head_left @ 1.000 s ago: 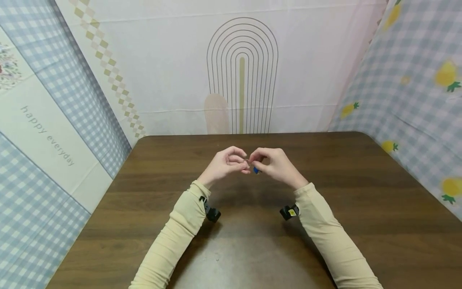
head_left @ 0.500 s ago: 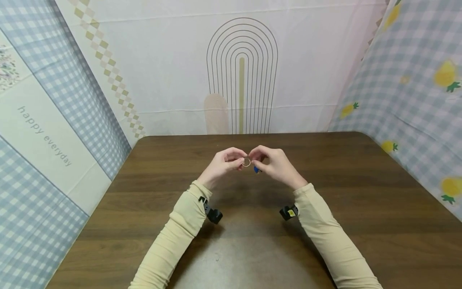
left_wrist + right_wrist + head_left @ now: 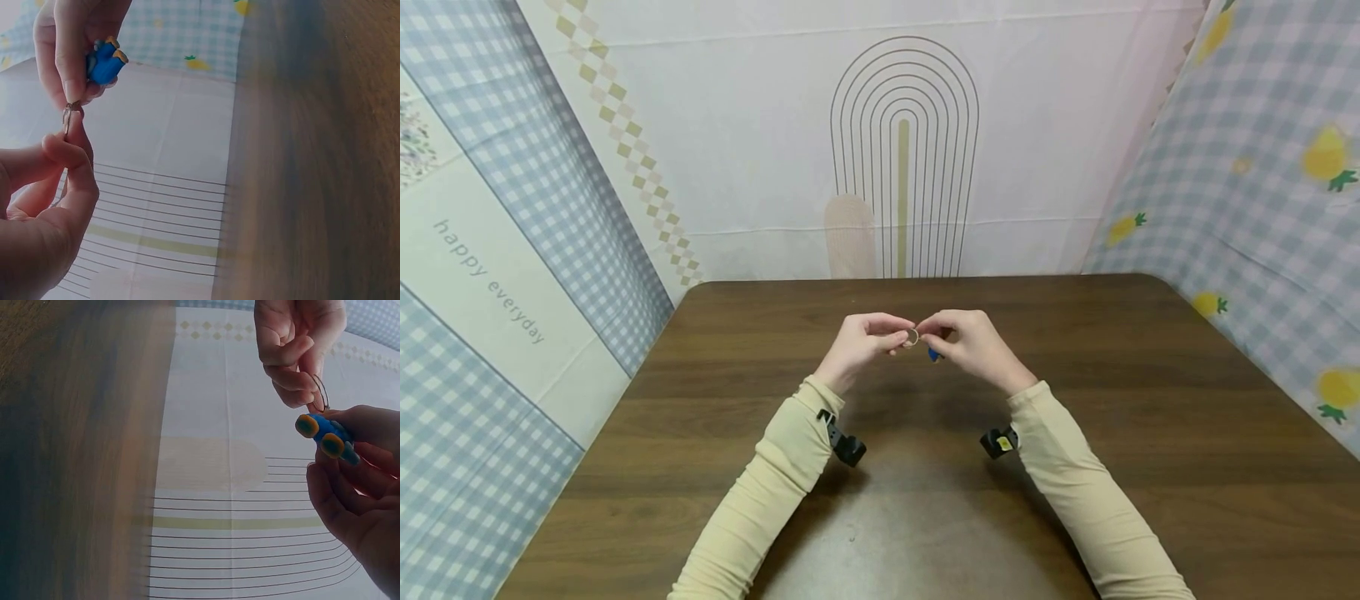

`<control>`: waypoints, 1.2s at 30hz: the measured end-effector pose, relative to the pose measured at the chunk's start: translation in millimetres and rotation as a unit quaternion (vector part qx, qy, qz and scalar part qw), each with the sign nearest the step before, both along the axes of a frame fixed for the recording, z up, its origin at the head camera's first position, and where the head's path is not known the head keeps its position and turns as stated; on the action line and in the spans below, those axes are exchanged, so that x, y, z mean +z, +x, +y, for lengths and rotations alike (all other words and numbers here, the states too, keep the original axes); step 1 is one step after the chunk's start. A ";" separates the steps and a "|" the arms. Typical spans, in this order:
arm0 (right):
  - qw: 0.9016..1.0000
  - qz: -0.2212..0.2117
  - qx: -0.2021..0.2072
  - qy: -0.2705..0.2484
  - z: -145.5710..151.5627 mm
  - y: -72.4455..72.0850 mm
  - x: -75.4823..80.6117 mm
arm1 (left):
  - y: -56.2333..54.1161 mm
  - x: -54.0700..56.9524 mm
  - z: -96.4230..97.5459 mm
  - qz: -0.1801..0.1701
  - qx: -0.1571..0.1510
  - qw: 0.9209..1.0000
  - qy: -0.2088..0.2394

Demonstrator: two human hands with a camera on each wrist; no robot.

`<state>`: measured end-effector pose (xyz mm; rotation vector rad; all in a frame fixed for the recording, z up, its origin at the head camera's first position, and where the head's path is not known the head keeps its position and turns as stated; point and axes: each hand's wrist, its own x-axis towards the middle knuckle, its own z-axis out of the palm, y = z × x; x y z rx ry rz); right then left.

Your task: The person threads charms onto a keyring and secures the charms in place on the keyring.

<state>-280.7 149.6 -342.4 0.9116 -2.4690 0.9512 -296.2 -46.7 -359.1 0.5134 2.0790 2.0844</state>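
Observation:
Both hands meet above the table, working on a keychain with a thin metal key ring (image 3: 916, 337) and a small blue figurine (image 3: 326, 432) with orange-rimmed feet. My left hand (image 3: 867, 343) pinches the key ring between thumb and fingers; in the left wrist view the ring appears nearly edge-on. Thumb and index finger of my right hand (image 3: 972, 342) pinch the keychain at the ring's other side. From that grip the figurine hangs below, by the right palm and fingers. The small link under the right fingertips is mostly hidden.
A brown wooden table (image 3: 925, 517) lies under both forearms. Behind it hangs a white cloth (image 3: 760, 150) with an arch print, and checked cloths (image 3: 1247, 217) flank the sides. Each wrist wears a small black camera (image 3: 850, 451).
The key ring, mostly covered by the left fingers a second ago, came into clear view and has since turned slightly. The left hand has dipped a little; the right hand keeps nearly the same place.

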 end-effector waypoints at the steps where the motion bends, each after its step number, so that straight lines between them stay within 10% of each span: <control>1: 1.000 0.001 0.000 0.001 -0.1 -0.4 -0.6 | -0.6 -0.5 0.2 0.000 -0.001 1.000 -0.003; 36: 1.000 0.002 -0.022 0.011 -4.1 -0.6 -4.7 | 1.1 2.5 3.1 -0.065 -0.020 0.997 0.035</control>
